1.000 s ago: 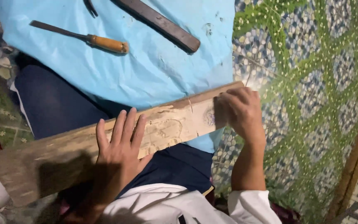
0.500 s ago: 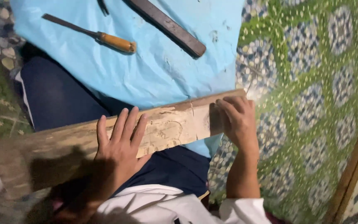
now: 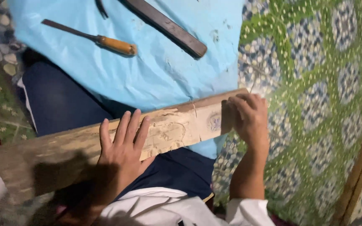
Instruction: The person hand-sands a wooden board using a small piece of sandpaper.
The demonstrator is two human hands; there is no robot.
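Workpiece: long rough wooden plank (image 3: 105, 142); laid across the lap, running from 8 o'clock to 2 o'clock; pale gouged patch with shallow carved lines near the middle; right end projecting over the patterned carpet (image 3: 315, 104)
Left hand (image 3: 120, 146): pressed flat on the top face, fingers spread and extended toward 12 o'clock; not clenched, nothing grasped; acting as a hold-down
Right hand (image 3: 250, 119): at the plank's 2 o'clock end; fingers curled over the end edge, gripping it; thumb position hidden
Handling, judged: stiff, no bending expected; moderately heavy for its length; surface coarse and splintery, so low slip risk but care for bare skin; carved area best left untouched
Hold points, judged: one palm on the flat face near the middle, other hand around the free end; balance point likely left of the carved patch
Surroundings: light blue sheet (image 3: 156, 67) at 12 o'clock; chisel (image 3: 93, 37) with orange wooden handle lying on it; dark flat bar (image 3: 168, 28) beside it; both well apart from the hands
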